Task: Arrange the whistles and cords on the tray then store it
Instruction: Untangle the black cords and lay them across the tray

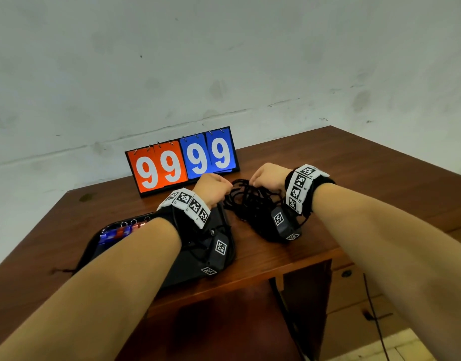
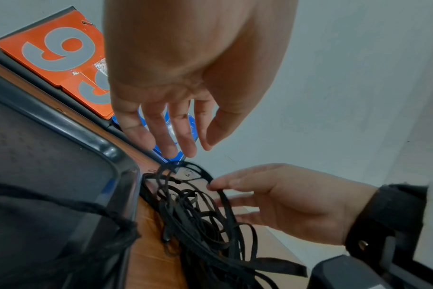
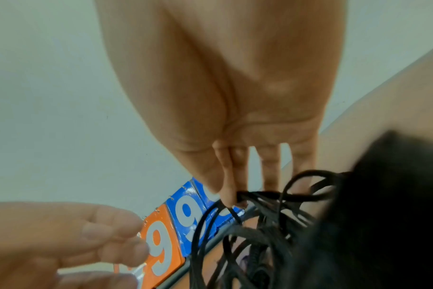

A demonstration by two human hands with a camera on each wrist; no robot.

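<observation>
Right hand point(image 2: 292, 203) pinching a flat black cord from the tangled cords point(image 1: 246, 201) on the wooden table point(image 1: 354, 183) — left hand point(image 2: 185, 78) hovering, fingers loosely spread, beside the black plastic tray point(image 2: 62, 144).

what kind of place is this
Probably a plain storeroom or office corner holding sports gear: a wooden desk against a scuffed white wall, a flip scoreboard, and a tray of whistles.

Both hands, left point(image 1: 213, 187) and right point(image 1: 269, 179), meet over tangled black cords point(image 1: 246, 201) on the table point(image 1: 367, 183). Whistles point(image 1: 118, 233) lie in the tray point(image 1: 94, 246); a scoreboard point(image 1: 182, 160) shows 99 99.
</observation>
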